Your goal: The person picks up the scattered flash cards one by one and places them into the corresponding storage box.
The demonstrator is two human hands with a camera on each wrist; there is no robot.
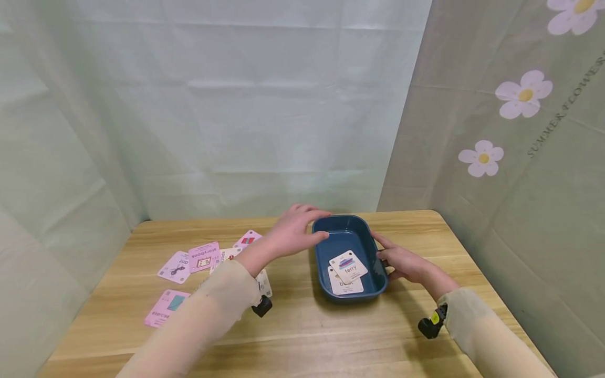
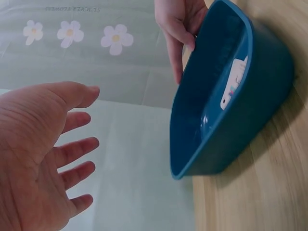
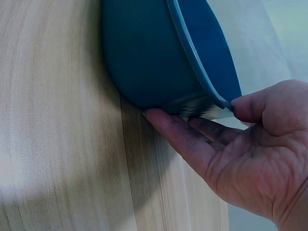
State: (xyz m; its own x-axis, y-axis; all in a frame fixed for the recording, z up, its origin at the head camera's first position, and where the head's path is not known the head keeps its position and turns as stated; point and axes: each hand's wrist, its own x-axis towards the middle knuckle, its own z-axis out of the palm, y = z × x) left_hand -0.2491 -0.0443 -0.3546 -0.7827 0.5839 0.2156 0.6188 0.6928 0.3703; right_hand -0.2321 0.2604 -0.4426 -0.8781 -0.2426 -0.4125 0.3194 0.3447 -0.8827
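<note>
A deep blue rectangular tray (image 1: 323,268) with rounded corners stands on the table. Two picture cards lie in its near end: the ferry card (image 1: 347,266) partly overlaps a second card (image 1: 338,285) beneath it. My right hand (image 1: 405,263) grips the tray's right side; in the right wrist view its thumb (image 3: 248,107) is at the rim and the fingers reach along the outer wall. By the left rim, my left hand (image 1: 295,231) is spread with nothing in it. The left wrist view has that hand (image 2: 43,149) apart from the tray.
Left on the table lie several cards, among them the storybook card (image 1: 205,256), the ant card (image 1: 175,266) and the exercise card (image 1: 165,308). The left forearm covers some of them. Fabric curtains (image 1: 264,115) hang behind the table and at both sides.
</note>
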